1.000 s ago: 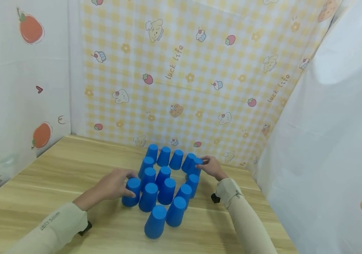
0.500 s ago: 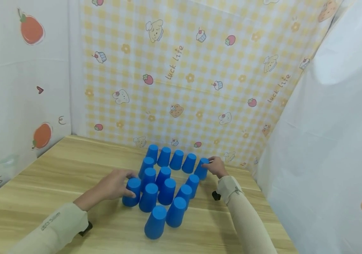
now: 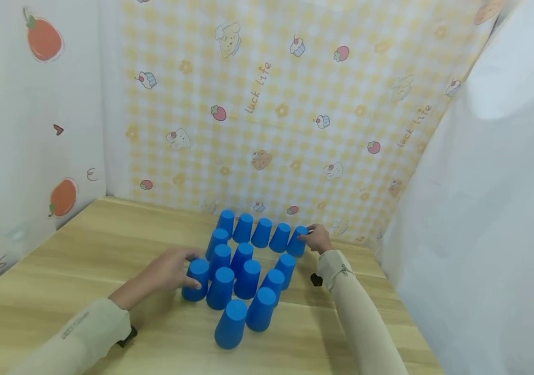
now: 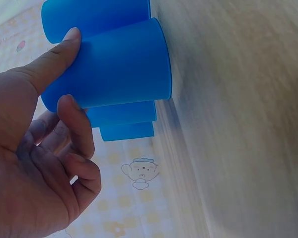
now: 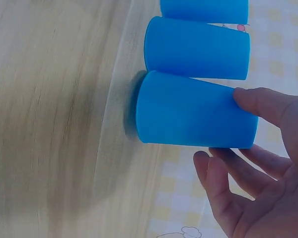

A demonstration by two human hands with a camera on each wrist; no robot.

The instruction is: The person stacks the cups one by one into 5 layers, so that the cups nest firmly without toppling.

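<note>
Several blue cups stand upside down on the wooden table. In the head view my left hand (image 3: 169, 271) grips the blue cup (image 3: 195, 285) at the left front of the group. The left wrist view shows the thumb (image 4: 64, 52) against that cup's side, with other fingers curled at its far side. My right hand (image 3: 318, 239) holds another blue cup (image 3: 297, 244) at the right end of the back row. From the right wrist, this cup (image 5: 193, 111) lies between thumb and fingers, its rim at or close to the table; its neighbour (image 5: 198, 52) stands right beside it.
Other blue cups form a column on the right (image 3: 261, 311), ending in a front cup (image 3: 230, 325). Two inner cups (image 3: 246, 281) stand in the middle. A yellow checked cloth wall (image 3: 267, 130) rises close behind the back row. The wooden table (image 3: 107, 250) extends to the left.
My right hand has shifted its cup rightward, away from the neighbouring back-row cup, then slightly back to the row's end. The left hand stays on its cup. The head view has tilted a little.
</note>
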